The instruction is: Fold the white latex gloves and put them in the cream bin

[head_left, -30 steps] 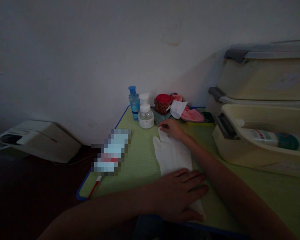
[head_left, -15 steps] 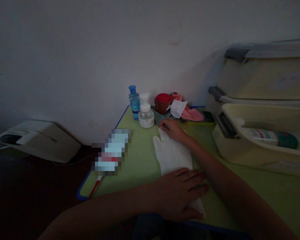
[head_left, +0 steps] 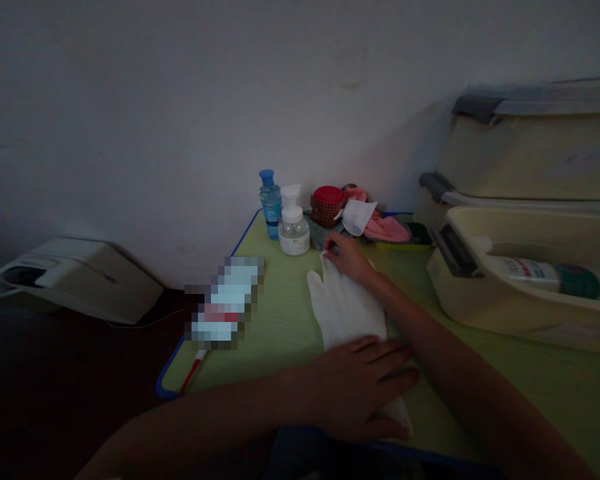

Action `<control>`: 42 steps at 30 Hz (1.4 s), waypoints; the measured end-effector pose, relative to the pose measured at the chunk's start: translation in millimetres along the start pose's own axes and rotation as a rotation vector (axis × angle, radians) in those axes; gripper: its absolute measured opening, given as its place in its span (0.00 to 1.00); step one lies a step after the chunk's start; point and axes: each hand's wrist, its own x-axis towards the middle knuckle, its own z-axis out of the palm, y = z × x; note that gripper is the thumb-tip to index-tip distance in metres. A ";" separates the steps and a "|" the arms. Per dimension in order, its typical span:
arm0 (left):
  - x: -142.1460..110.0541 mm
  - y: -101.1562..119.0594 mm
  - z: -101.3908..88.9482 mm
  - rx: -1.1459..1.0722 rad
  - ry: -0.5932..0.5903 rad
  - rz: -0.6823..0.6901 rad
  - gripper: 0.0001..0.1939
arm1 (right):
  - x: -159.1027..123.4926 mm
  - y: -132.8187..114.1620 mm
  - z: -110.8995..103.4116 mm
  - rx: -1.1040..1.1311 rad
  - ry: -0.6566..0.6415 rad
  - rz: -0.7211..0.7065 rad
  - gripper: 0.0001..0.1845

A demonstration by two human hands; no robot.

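Note:
A white glove [head_left: 350, 310] lies flat on the green table [head_left: 275, 313], its fingers pointing toward the wall. My left hand [head_left: 357, 387] rests across the cuff end with the palm down and the fingers spread. At the far end my right hand [head_left: 349, 257] pinches the tip of one glove finger between thumb and forefinger. Part of the glove is hidden under both hands and the right forearm.
A phone-like device [head_left: 227, 300], blurred out, lies at the left with a red cable [head_left: 190, 375]. Behind stand a blue bottle [head_left: 271, 207], a pump bottle [head_left: 294, 233], a red-lidded container [head_left: 328, 205] and pink cloth [head_left: 387, 229]. An open cream bin [head_left: 510, 327] stands at the right.
The view has shifted very slightly. My right hand stays at the glove's fingertip with only a tiny movement, and my left hand keeps its place on the cuff.

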 end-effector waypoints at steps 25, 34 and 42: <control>0.4 -0.1 1.1 0.005 0.006 0.001 0.31 | 7.8 0.4 -8.8 -0.110 -0.106 -0.059 0.06; 0.0 -0.4 2.9 0.011 0.008 0.005 0.31 | 6.5 -2.4 -12.1 -0.121 -0.131 -0.084 0.08; -0.2 0.1 0.3 -0.009 0.002 -0.002 0.31 | 8.4 -3.4 -17.4 -0.099 -0.170 -0.046 0.09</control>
